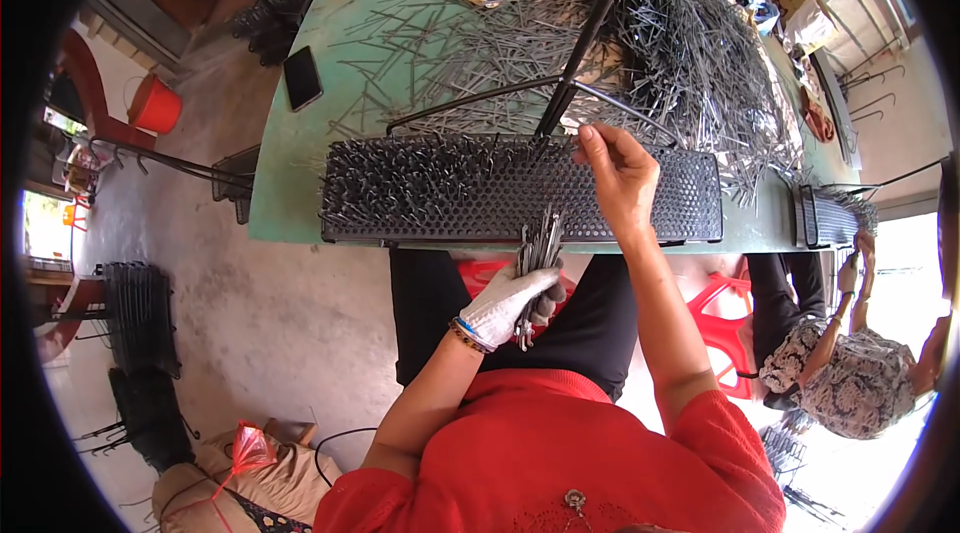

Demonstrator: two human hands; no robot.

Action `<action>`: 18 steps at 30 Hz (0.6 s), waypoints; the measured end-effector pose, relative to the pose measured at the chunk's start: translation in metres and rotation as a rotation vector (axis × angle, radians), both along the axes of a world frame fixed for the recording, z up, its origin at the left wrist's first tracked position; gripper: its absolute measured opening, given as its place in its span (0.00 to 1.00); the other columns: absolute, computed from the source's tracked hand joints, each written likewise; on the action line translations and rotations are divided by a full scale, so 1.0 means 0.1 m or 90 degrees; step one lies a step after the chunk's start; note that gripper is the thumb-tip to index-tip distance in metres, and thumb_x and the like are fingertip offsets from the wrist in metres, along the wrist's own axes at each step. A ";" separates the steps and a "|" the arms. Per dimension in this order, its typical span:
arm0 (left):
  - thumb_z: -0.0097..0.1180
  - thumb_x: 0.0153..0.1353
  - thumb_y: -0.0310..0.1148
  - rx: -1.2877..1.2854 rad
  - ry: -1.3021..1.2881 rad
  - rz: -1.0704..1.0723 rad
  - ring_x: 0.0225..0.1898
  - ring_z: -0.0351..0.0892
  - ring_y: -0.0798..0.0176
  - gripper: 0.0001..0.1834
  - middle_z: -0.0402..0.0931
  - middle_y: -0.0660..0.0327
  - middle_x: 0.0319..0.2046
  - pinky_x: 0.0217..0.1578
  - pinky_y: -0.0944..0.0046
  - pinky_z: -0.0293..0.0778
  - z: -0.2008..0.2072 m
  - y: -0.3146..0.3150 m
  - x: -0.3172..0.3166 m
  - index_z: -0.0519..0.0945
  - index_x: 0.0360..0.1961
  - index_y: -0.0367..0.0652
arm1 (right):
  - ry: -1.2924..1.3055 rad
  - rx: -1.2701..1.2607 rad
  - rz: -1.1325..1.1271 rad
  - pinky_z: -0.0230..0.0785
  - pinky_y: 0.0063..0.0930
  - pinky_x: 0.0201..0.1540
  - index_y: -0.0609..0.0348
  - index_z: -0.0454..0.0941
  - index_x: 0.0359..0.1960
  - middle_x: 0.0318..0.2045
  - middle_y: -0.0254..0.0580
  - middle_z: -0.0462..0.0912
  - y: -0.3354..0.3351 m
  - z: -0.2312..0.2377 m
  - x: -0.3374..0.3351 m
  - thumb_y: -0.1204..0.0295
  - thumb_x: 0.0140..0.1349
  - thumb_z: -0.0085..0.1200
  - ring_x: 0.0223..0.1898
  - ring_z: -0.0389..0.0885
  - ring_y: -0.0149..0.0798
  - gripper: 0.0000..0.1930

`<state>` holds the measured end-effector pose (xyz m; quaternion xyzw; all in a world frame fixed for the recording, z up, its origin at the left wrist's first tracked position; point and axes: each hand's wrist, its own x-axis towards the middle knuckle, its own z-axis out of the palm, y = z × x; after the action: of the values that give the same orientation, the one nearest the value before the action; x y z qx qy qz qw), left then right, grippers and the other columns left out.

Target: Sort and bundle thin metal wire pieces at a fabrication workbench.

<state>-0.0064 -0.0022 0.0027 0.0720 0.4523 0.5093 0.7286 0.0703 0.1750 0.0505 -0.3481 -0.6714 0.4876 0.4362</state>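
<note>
My left hand (505, 308), in a white glove, is closed around a bundle of thin dark metal rods (541, 239) just off the table's near edge. In front of me lies a long black perforated metal rack (590, 205). Many short rods (395, 183) stick up from its holes, dense at the left end and thinning toward the middle; bare holes show on its right part. My bare right hand (630, 178) hovers over the right half of the rack, thumb and fingertips pinched together. Whatever they hold, if anything, is too small to make out.
A large heap of loose rods (690, 63) covers the green table (285, 193) behind the rack. A black post (600, 23) rises over it. A phone (302, 79) lies at the left edge. At right, another person (845, 363) works at a similar rack (835, 218).
</note>
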 end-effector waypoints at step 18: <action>0.57 0.64 0.34 -0.004 -0.113 0.034 0.24 0.82 0.67 0.11 0.81 0.58 0.30 0.23 0.69 0.80 0.00 -0.02 -0.03 0.77 0.43 0.40 | -0.068 0.288 -0.040 0.72 0.21 0.31 0.65 0.81 0.34 0.27 0.42 0.83 -0.02 -0.06 -0.21 0.77 0.60 0.59 0.26 0.83 0.30 0.04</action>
<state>-0.0094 -0.0039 0.0028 0.0123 0.3889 0.5317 0.7523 0.0494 0.1729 0.0449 -0.2877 -0.7744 0.2916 0.4822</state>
